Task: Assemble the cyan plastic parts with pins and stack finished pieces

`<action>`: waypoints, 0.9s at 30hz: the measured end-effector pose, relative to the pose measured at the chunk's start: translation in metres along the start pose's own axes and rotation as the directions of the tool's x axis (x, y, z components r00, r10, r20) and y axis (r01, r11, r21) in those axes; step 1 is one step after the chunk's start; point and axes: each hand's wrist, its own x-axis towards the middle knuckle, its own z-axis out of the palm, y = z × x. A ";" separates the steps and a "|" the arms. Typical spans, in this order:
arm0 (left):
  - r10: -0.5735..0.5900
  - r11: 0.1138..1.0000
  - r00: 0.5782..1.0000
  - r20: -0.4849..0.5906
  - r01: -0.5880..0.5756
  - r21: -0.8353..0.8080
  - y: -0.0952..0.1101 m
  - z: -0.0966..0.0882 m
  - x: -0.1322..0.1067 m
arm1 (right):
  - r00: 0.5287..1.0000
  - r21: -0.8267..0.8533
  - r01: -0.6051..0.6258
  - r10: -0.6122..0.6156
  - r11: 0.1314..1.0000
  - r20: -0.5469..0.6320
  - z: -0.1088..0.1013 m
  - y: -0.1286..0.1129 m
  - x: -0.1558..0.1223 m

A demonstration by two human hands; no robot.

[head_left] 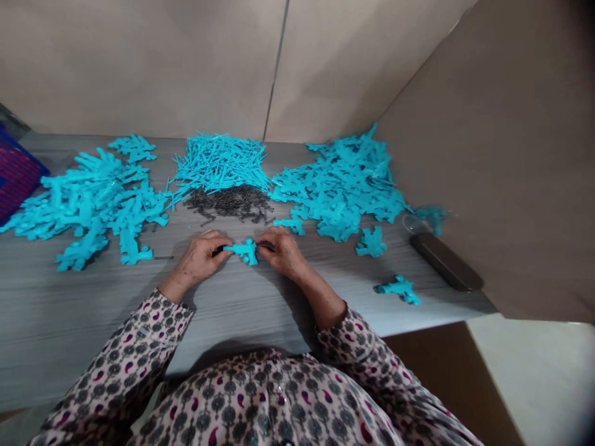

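The turquoise plastic part (pixel 246 251) is held over the table (pixel 69 322), front centre. The left hand (pixel 202 258) pinches it and a black pin (pixel 218 250); the right hand (pixel 281 252) grips the opposite side. Behind lie black pins (pixel 227 203), turquoise rods (pixel 218 162) and turquoise parts (pixel 93 204).

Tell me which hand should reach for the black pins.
Left, probably: the left hand sits closer to the black pins than the right hand, though both hands grip the blue part.
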 end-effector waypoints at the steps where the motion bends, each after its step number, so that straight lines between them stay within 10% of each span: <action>1: 0.008 1.000 1.000 -0.002 -0.008 0.005 0.000 0.000 0.000 | 1.000 0.003 -0.001 0.001 1.000 -0.002 0.000 0.000 0.000; 27: 0.069 0.972 0.991 0.111 -0.092 0.218 0.006 -0.004 -0.001 | 0.997 -0.061 0.068 -0.070 0.996 -0.028 0.007 0.001 -0.002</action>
